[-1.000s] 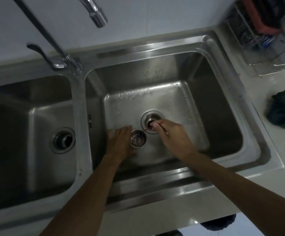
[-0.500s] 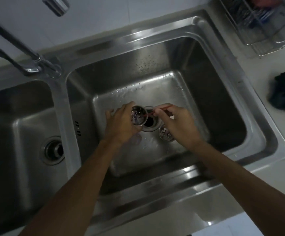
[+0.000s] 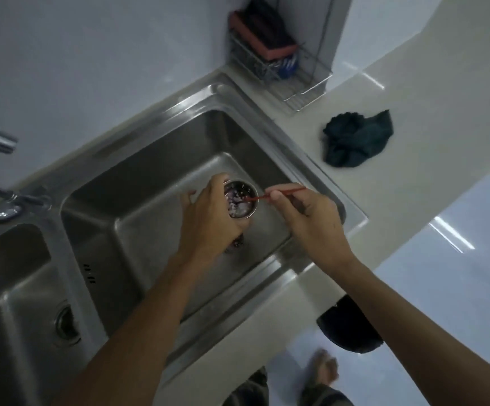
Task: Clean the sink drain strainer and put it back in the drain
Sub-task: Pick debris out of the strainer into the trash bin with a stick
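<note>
Silver steel sink (image 3: 161, 168), thin red stick (image 3: 279, 194), dark teal cloth (image 3: 356, 139), orange sponge (image 3: 255, 39).

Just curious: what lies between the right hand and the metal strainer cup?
A thin red stick, pinched by the right hand, reaches into the strainer that the left hand grips; the head view shows it.

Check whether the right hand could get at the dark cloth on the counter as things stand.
Probably yes. The dark cloth lies open on the counter beside the sink, nothing between it and the right hand. That hand pinches a red stick, though, and would need to drop it first.
</note>
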Tool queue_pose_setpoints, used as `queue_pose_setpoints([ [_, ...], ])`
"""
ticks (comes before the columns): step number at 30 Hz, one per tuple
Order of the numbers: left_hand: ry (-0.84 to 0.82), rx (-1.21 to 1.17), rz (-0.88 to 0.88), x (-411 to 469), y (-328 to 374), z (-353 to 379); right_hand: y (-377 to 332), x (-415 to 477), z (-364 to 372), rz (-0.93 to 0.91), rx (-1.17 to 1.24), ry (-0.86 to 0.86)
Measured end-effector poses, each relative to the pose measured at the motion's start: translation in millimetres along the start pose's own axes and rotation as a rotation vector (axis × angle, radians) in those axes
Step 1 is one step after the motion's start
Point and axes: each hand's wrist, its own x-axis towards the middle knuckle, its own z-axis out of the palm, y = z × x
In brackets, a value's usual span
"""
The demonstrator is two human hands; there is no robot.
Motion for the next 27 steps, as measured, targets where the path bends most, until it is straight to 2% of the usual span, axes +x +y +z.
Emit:
queue_pose_setpoints([
  [6,-0.025,-0.146,0.137,-33.7,139.9,35.6,20.8,-62.9,-122.1,0.084,0.106,0.230],
  [9,-0.139,-0.269,0.191,-67.7,204.8,75.5,45.8,-113.2,-185.9,0.157,0.122,0.343],
  [12,-0.251,-0.295,0.250,-99.6,256.9,129.2,81.9,-164.2,-242.1,0.275,0.130,0.415],
  [15,-0.346,-0.269,0.293,-120.3,269.2,174.4,115.9,-195.7,-259.0,0.354,0.151,0.458],
  [18,-0.472,-0.265,0.259,-139.0,261.0,241.7,179.0,-226.2,-258.4,0.433,0.164,0.488],
  [24,-0.669,-0.189,0.110,-166.9,178.4,394.1,348.9,-260.7,-180.0,0.593,0.125,0.482],
  [27,-0.747,-0.161,0.108,-181.2,130.2,453.8,424.8,-269.9,-127.7,0.620,0.115,0.450],
])
